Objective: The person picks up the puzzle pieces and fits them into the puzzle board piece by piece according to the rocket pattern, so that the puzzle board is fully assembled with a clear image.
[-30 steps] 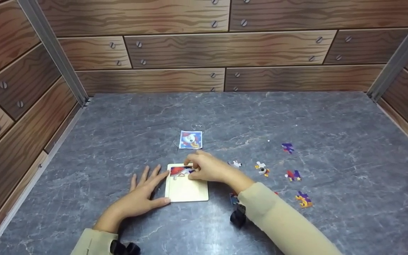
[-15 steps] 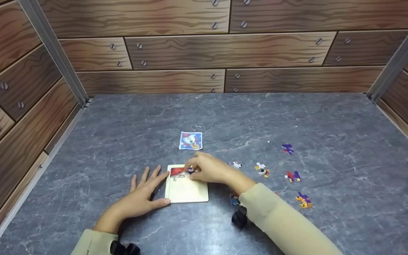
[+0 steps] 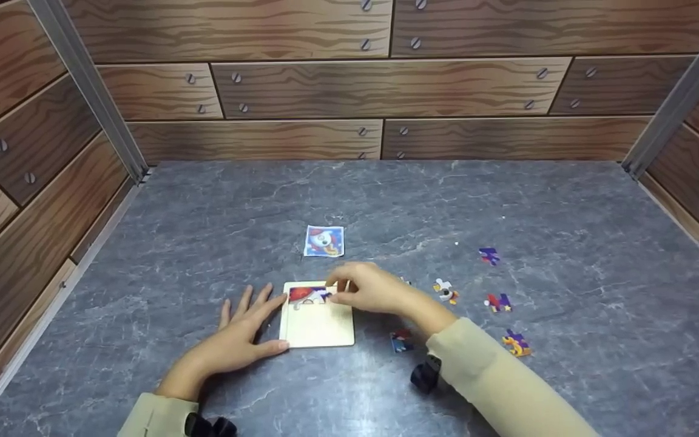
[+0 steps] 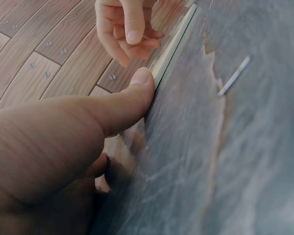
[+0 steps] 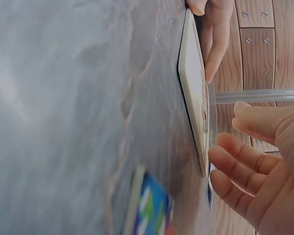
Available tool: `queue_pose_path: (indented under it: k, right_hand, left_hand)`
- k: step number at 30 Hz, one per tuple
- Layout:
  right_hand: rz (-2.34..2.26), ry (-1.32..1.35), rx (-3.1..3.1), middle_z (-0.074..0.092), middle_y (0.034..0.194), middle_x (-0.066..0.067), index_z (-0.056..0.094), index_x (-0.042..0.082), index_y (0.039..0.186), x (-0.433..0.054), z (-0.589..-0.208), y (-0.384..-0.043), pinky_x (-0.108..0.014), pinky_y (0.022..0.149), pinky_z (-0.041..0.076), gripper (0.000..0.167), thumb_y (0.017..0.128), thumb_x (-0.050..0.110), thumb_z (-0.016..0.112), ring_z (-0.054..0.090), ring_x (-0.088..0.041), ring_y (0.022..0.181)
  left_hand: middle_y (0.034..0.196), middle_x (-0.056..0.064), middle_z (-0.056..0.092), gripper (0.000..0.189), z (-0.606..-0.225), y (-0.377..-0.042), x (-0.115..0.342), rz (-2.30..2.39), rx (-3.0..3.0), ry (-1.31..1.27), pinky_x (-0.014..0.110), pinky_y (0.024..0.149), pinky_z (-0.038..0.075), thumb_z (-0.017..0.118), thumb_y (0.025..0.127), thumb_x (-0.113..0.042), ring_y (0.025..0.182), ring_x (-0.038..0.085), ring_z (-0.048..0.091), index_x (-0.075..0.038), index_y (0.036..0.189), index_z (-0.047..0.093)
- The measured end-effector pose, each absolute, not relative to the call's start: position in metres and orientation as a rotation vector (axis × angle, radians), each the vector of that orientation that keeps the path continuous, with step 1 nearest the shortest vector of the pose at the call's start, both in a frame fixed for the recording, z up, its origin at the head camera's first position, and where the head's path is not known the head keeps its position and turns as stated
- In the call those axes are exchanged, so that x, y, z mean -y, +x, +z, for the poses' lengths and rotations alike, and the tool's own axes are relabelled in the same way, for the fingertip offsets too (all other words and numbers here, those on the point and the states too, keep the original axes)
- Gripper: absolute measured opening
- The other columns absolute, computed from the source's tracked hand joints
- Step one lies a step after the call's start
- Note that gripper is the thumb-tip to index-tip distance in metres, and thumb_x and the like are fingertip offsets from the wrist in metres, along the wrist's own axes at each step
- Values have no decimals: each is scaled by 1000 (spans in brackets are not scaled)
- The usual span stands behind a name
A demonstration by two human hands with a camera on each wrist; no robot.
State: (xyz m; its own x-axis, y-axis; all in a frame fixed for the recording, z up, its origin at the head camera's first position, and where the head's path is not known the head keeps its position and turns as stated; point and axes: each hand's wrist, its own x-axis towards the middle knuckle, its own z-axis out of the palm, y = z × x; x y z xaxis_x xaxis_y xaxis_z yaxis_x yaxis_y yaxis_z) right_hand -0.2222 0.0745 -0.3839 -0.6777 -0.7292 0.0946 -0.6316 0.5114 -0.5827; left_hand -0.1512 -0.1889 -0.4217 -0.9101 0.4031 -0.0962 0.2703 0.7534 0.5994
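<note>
A pale square puzzle board [image 3: 316, 328] lies flat on the table, with puzzle pieces [image 3: 301, 295] showing red, white and purple along its far side. My left hand [image 3: 240, 340] lies at the board's left edge, fingers spread, with thumb and index finger touching it. Over the board's far right corner is my right hand [image 3: 377, 288], its fingers loosely bent. In the right wrist view a gap separates that thumb from the fingers, and nothing shows between them. The right hand hides part of the board's corner. A dark blue and red piece [image 3: 401, 341] lies near the right forearm.
Loose puzzle pieces lie to the right: a white and orange one [image 3: 445, 291], a red and purple one [image 3: 499, 302], a purple one [image 3: 489, 256] and an orange and purple one [image 3: 516, 343]. A picture card [image 3: 324, 241] lies beyond the board. Wood-patterned walls [image 3: 301, 91] surround the table.
My right hand has drawn slightly to the right from the pieces in the board, uncovering more of them. More of the dark blue and red piece shows. My left hand stays at the board's edge.
</note>
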Motion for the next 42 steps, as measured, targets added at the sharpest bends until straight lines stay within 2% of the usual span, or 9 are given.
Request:
queue_pose_path:
  k: [19,27,42]
  right_hand:
    - [-1043,-1022,-2610,66,91,-5,64,1,111,-128,-382,-224,-33,75,51,30,87,18,67,61,-17,82]
    - [-1072,-971,-2654,66,90,-4,64,1,110,-154,-379,-223,-32,72,51,28,86,16,66,60,-17,79]
    - [-1064,-790,-2751,64,88,-2,64,3,112,-208,-378,-224,-34,73,50,31,87,21,66,60,-18,80]
  left_hand:
    - [155,12,8,79,-421,-151,189,914,-2717,548,59,101,-18,62,83,-53,138,36,-12,-22,148,28]
    - [155,12,8,80,-422,-152,190,914,-2717,551,60,101,-18,61,83,-54,138,36,-12,-21,148,28]
    - [155,11,7,80,-422,-152,190,933,-2696,527,59,100,-19,62,83,-53,138,35,-13,-23,148,27]
